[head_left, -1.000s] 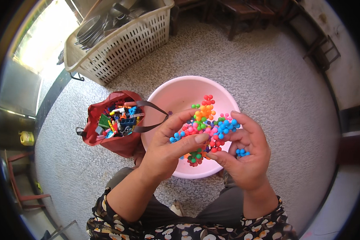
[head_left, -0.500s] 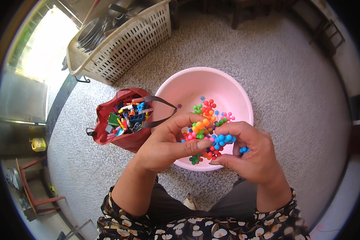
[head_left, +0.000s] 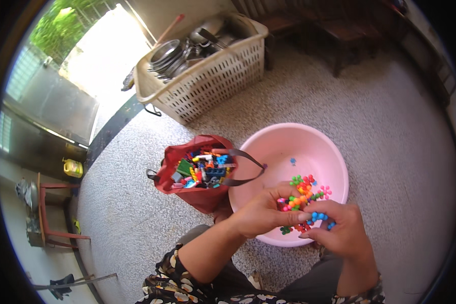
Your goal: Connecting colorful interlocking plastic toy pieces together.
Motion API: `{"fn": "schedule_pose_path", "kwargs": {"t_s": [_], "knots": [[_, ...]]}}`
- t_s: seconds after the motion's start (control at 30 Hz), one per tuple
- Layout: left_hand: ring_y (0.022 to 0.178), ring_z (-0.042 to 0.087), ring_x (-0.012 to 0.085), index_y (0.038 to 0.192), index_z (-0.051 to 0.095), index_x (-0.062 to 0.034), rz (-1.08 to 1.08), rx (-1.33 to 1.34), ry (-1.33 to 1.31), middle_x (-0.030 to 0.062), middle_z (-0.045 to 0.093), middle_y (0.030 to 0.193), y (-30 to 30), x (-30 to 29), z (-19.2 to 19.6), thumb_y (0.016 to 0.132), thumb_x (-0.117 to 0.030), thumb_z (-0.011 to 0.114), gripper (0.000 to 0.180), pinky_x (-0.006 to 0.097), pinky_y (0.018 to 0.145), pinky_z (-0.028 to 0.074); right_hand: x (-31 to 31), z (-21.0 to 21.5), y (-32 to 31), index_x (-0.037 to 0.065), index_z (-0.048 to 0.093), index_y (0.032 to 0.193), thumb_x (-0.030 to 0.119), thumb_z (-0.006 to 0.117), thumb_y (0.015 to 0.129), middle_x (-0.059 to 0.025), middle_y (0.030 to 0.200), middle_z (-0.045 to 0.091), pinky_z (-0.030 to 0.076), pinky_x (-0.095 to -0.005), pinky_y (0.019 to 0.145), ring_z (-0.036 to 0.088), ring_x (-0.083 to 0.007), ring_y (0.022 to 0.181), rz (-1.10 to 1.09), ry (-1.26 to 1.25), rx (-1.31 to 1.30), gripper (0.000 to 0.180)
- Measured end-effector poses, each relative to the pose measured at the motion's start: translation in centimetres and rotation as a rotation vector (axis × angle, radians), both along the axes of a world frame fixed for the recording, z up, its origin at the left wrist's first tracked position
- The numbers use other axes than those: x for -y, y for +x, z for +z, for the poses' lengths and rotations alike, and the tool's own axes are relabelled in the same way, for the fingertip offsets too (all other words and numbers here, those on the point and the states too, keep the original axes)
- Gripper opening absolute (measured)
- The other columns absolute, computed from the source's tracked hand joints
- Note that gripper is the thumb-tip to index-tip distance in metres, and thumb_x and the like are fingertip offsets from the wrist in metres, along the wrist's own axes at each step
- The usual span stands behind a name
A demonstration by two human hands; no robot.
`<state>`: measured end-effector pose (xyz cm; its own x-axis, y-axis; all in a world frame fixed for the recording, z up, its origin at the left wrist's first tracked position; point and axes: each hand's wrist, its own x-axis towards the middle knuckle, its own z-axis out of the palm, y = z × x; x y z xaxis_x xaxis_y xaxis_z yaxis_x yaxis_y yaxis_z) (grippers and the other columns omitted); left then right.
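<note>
Both hands are held over a pink round basin (head_left: 343,167). Closed thumb against fingers, my left hand (head_left: 266,212) grips an orange cluster of small joined balls (head_left: 297,202). My right hand (head_left: 343,227) pinches a blue ball-cluster piece (head_left: 319,217) close beside the orange one; whether the two are joined I cannot tell. Red, green and pink ball clusters (head_left: 306,181) show around and beyond my fingers, and my hands hide part of them. Farther back in the basin lies a small blue flower-shaped piece (head_left: 293,161).
A dark red bag (head_left: 200,201) filled with mixed building bricks stands left of the basin, its dark strap reaching over the rim. Behind is a cream slotted basket (head_left: 213,76) of metal pots and pans. A reddish chair (head_left: 61,187) and a yellow container (head_left: 73,167) are at left.
The whole view has shifted, so the basin, bag and basket appear lower and farther right. My hands still hold the orange and blue pieces together over the basin.
</note>
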<state>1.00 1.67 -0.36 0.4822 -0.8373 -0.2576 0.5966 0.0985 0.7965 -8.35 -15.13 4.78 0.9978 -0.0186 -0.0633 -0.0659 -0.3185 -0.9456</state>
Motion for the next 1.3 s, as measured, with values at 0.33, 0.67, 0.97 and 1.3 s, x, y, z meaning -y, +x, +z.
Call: {"fn": "schedule_pose_path", "kwargs": {"t_s": [0.33, 0.67, 0.97, 1.3], "knots": [[0.094, 0.051, 0.0108, 0.100, 0.060, -0.0058, -0.068, 0.096, 0.082, 0.0026, 0.050, 0.103, 0.0, -0.2, 0.5, 0.077, -0.020, 0.072, 0.030, 0.023, 0.075, 0.045, -0.3, 0.3, 0.4, 0.002, 0.064, 0.093, 0.001, 0.073, 0.063, -0.0066, 0.079, 0.066, 0.045, -0.0213, 0.051, 0.057, -0.0076, 0.058, 0.016, -0.032, -0.008, 0.031], [0.086, 0.053, 0.0088, 0.096, 0.062, -0.0051, -0.081, 0.026, 0.142, 0.0012, 0.054, 0.094, -0.4, 0.3, 1.6, 0.078, -0.017, 0.070, 0.023, 0.022, 0.072, 0.045, -0.1, 0.4, 0.0, 0.003, 0.062, 0.094, 0.002, 0.072, 0.065, -0.0085, 0.078, 0.065, 0.046, -0.0240, 0.054, 0.058, -0.0117, 0.059, 0.009, -0.087, -0.008, 0.030], [0.079, 0.058, 0.0091, 0.100, 0.058, -0.0018, 0.062, -0.105, 0.066, 0.0035, 0.061, 0.088, 0.0, 0.7, 0.9, 0.081, -0.011, 0.066, 0.022, 0.022, 0.071, 0.048, 0.2, -0.6, 0.8, 0.002, 0.053, 0.112, -0.002, 0.067, 0.068, -0.0075, 0.074, 0.063, 0.043, -0.0186, 0.047, 0.056, -0.0068, 0.054, -0.025, 0.109, -0.032, 0.046], [0.102, 0.055, 0.0190, 0.122, 0.046, -0.0022, 0.344, -0.131, -0.010, 0.0090, 0.055, 0.112, -0.9, 1.6, 0.3, 0.089, -0.013, 0.053, 0.036, 0.034, 0.088, 0.044, -0.1, -1.1, 0.6, -0.001, 0.049, 0.108, -0.001, 0.061, 0.079, -0.0095, 0.078, 0.061, 0.047, -0.0213, 0.046, 0.057, -0.0101, 0.054, -0.206, 0.646, -0.205, 0.032]]}}
